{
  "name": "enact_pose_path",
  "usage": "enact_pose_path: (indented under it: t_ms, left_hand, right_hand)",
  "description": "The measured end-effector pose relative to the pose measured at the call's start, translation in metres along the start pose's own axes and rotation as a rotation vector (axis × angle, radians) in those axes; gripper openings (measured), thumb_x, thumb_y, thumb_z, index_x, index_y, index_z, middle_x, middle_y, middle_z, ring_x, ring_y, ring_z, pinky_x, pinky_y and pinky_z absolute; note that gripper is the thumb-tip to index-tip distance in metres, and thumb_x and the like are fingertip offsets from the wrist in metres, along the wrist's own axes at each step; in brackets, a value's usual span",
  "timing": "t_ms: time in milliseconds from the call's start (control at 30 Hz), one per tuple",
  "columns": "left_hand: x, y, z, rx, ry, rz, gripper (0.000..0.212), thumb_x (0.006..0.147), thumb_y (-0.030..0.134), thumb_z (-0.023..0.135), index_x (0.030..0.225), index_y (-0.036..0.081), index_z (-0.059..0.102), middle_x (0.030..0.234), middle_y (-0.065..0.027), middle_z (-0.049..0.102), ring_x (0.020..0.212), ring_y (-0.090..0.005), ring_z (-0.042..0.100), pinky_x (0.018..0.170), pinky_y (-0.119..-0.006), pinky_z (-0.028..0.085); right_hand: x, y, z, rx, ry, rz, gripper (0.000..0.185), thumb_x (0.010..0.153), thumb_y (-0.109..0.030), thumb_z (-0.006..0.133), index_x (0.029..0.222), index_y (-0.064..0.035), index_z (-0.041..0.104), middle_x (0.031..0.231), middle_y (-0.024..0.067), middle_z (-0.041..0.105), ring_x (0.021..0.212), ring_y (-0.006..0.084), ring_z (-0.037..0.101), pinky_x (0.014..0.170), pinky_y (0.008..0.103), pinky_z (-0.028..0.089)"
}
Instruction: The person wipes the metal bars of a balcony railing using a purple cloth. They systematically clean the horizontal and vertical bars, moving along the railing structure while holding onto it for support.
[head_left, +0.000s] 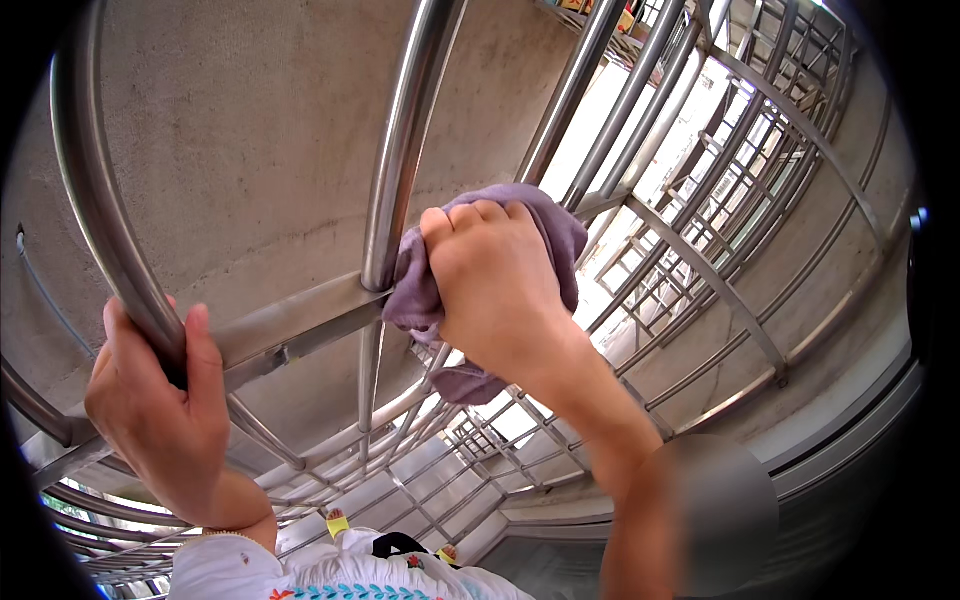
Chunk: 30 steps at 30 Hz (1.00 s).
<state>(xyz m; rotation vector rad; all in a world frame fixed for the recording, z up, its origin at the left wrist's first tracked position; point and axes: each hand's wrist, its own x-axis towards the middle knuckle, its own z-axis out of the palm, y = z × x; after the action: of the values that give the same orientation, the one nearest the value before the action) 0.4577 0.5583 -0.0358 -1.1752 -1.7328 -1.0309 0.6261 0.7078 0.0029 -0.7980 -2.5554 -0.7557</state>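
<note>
A purple cloth (559, 225) is bunched under my right hand (499, 277), which presses it over a flat metal crossbar (300, 315) of a metal-bar cage, just right of a thick upright tube (401, 150). Folds of the cloth hang below the bar. On the left, my left hand (165, 405) is wrapped around the lower end of another thick, shiny tube (112, 202), near where it meets the crossbar. My right fingertips are partly hidden in the cloth.
A concrete wall (247, 135) stands behind the tubes. More bars and grating (697, 262) curve away at the right, and a lower lattice (420, 480) lies beneath. A dark glass pane with a metal frame (847, 450) is at the lower right. A thin cable (52, 300) hangs at the left.
</note>
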Motion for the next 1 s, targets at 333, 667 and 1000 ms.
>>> enact_pose_path:
  t_ms: [333, 667, 1000]
  left_hand:
    - [0.002, 0.006, -0.006, -0.026, -0.070, -0.092, 0.018, 0.081, 0.016, 0.062, 0.086, 0.001, 0.053, 0.059, -0.0089, 0.054, 0.051, -0.0247, 0.054, 0.049, -0.034, 0.039]
    - [-0.001, 0.009, -0.001, -0.046, -0.017, -0.151, 0.016, 0.082, 0.015, 0.059, 0.087, 0.001, 0.053, 0.066, -0.0093, 0.057, 0.057, -0.0267, 0.056, 0.055, -0.036, 0.040]
    - [-0.002, 0.011, 0.003, 0.053, 0.003, -0.124, 0.015, 0.084, 0.017, 0.058, 0.088, 0.003, 0.054, 0.066, -0.0079, 0.055, 0.060, -0.0264, 0.055, 0.061, -0.036, 0.039]
  right_hand:
    - [-0.028, -0.026, 0.043, 0.149, 0.504, 0.340, 0.053, 0.073, -0.010, 0.058, 0.122, 0.0067, 0.045, 0.113, 0.0223, 0.052, 0.102, 0.0389, 0.051, 0.085, 0.0428, 0.038]
    - [-0.081, -0.008, 0.082, 0.499, 0.699, 0.458, 0.049, 0.069, -0.003, 0.058, 0.116, 0.0110, 0.049, 0.108, 0.0249, 0.056, 0.097, 0.0379, 0.056, 0.086, 0.0395, 0.044]
    - [-0.092, 0.016, 0.063, 1.104, 0.942, 0.589, 0.046, 0.071, -0.001, 0.062, 0.115, 0.0035, 0.050, 0.112, 0.0133, 0.058, 0.106, 0.0197, 0.054, 0.090, 0.0288, 0.041]
